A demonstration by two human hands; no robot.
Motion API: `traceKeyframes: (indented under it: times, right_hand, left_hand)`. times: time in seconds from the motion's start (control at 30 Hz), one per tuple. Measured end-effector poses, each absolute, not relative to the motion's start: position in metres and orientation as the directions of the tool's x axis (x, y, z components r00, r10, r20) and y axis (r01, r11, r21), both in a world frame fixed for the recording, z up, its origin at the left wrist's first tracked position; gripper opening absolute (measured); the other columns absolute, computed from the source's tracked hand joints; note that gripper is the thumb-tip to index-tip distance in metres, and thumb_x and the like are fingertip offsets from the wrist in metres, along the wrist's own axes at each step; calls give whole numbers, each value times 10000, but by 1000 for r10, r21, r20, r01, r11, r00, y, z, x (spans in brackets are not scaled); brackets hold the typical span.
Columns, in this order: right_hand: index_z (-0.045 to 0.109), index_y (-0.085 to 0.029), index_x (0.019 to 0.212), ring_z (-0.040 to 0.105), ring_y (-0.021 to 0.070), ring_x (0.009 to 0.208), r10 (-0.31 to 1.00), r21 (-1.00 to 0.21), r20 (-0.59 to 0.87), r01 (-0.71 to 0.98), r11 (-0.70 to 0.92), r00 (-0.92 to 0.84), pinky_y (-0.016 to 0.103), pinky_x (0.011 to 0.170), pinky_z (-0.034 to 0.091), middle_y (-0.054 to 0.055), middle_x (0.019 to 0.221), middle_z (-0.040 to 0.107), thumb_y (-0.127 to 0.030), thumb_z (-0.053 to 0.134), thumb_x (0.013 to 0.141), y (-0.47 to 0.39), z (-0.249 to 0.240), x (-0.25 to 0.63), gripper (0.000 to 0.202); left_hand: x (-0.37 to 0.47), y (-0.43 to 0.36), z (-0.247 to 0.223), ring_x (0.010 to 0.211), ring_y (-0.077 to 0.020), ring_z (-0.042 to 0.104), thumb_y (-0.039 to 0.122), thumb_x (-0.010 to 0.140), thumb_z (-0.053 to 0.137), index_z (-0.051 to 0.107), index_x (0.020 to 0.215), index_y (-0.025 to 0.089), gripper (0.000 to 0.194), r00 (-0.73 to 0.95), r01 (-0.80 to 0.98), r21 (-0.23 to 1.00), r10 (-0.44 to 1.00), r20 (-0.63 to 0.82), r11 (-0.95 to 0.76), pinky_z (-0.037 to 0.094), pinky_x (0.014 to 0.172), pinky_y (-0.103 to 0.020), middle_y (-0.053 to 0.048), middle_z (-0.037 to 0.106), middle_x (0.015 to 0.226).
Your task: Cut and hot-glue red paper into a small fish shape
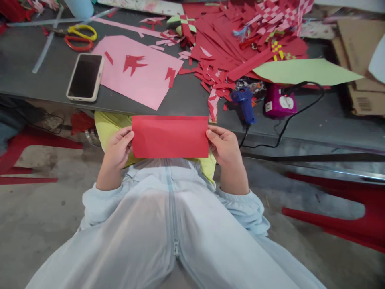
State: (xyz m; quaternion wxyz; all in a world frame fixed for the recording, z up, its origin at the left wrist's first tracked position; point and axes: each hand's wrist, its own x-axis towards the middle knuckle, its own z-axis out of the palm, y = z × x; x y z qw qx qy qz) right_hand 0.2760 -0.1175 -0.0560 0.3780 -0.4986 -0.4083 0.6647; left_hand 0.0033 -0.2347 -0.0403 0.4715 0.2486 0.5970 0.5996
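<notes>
A red sheet of paper (170, 137), wider than it is tall, is held up between my two hands over my lap, just in front of the table edge. My left hand (118, 149) pinches its left edge, thumb on top. At the opposite edge my right hand (224, 146) grips it the same way. A narrow band along the sheet's top looks like a fold or a second layer. Fingers behind the paper are partly hidden. Beyond it on the table lies a pink sheet (132, 86) with red paper scraps (132, 64) on it.
A phone (85, 76) and scissors (80, 38) lie on the dark table (27, 86) at left. Red paper strips (219, 36) are heaped at the back. A blue glue gun (245, 105), a purple box (278, 105) with a black cable, and cardboard (357, 52) stand right. Red stools (345, 212) flank me.
</notes>
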Motion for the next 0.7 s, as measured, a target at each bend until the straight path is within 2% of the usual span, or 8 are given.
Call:
traceKeyframes:
  times: [0.37,0.5,0.7]
  right_hand:
    - [767,-263,805,635,133,526,913,-916,-355,-119,-383,-203,261,472,518,-30,642,740,-480,927,474,-118,-54,277,426]
    - [769,-262,782,617,107,515,910,-915,-364,-105,-389,-198,244,497,529,-35,656,746,-420,921,495,-119,-53,278,360]
    - [775,-272,816,650,142,587,946,-966,-254,6,-259,-200,306,597,584,-24,680,743,-423,885,574,-121,-50,284,305]
  left_hand:
    - [4,-234,-40,476,-52,518,274,719,755,748,838,193,145,-433,-316,934,851,-297,165,385,408,-139,18,667,652]
    - [6,-236,-35,545,-67,585,274,695,795,753,876,190,204,-441,-333,931,847,-296,152,463,475,-139,9,695,691]
    - [11,-242,-28,620,-114,644,315,726,788,760,909,190,224,-475,-231,966,852,-218,119,531,544,-198,-6,719,730]
